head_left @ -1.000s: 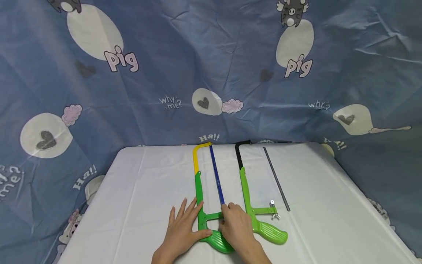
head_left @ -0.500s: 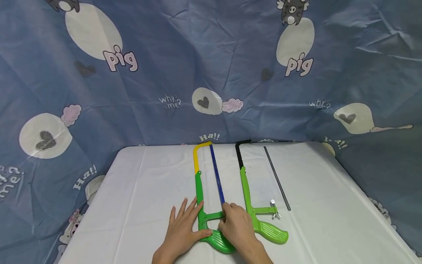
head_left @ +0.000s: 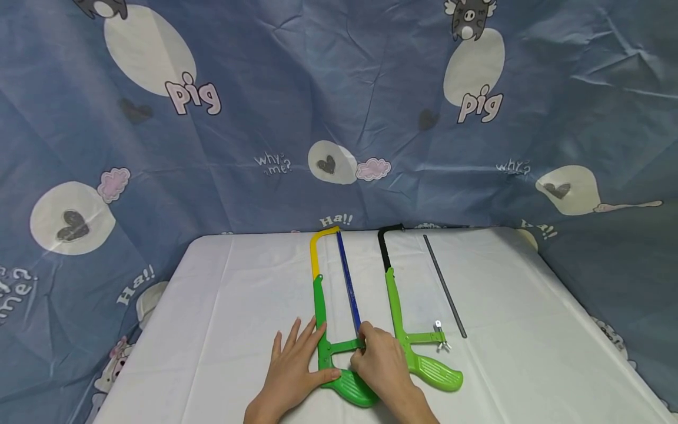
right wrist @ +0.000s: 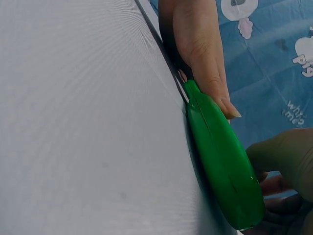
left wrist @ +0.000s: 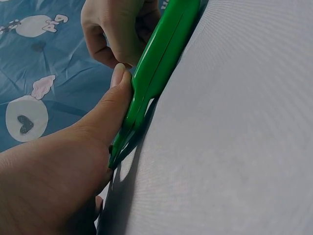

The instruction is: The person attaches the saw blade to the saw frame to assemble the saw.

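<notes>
A slight shift of the right hand [head_left: 382, 360] is noted against the earlier frame. At left, the left hand [head_left: 293, 368] is laid with fingers spread and extended, its thumb pressed on the handle of the dark green hacksaw [head_left: 320, 301], flat on the white table [head_left: 254, 282]. The blue blade [head_left: 348, 277] is seen along its right side. The crossbar end is gripped by the right hand's curled fingers; the exact part pinched is hidden. Further right, a light green hacksaw [head_left: 394, 303] and grey rod [head_left: 445, 287] are observed.
</notes>
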Available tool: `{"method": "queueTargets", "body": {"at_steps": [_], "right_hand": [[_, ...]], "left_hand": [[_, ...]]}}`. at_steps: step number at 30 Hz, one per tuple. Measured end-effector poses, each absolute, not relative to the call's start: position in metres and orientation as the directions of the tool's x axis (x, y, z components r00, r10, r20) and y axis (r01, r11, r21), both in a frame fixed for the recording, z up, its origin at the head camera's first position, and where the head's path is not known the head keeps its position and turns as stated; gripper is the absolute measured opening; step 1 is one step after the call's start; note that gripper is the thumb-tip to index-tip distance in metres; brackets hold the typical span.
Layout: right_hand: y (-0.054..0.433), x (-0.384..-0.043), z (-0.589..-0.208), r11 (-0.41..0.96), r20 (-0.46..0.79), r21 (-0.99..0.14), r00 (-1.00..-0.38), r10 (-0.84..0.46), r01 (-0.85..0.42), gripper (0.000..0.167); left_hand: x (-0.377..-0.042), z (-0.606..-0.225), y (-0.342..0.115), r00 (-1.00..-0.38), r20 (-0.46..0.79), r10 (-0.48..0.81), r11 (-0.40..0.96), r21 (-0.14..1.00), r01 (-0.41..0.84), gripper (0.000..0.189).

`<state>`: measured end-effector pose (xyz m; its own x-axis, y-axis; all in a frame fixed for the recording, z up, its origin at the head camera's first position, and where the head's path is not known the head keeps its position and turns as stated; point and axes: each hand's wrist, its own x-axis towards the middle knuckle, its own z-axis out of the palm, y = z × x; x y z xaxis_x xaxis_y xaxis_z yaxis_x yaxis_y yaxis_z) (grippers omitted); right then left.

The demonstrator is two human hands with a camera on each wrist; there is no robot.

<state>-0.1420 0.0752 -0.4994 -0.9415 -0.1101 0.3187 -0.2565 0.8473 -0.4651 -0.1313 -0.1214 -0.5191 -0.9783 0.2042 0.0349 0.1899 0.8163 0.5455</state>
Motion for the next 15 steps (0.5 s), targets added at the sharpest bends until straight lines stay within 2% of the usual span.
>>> {"method": "queueTargets", "body": {"at_steps": [4,11,15], "right_hand": [[0.0772,-0.1421,-0.4995,0.814,0.306,-0.526,-0.948,-0.088,-0.246,0.022],[0.0821,-0.1453,-0.4992,0.705,0.202,-0.69,-0.979,-0.033,-0.166,0.02],[0.0846,-0.147,-0.4983,0.658,0.143,-0.745,-0.99,-0.003,-0.11,0.02]], "left_hand": [[-0.1318,-0.5193,-0.1211,-0.977,0.038,0.212,0.816,0.544,0.198,0.096],[-0.1322,-0.5193,-0.1209,-0.977,0.031,0.21,0.827,0.527,0.194,0.097],[-0.133,-0.5187,-0.1208,-0.977,0.023,0.212,0.829,0.525,0.192,0.097]]}}
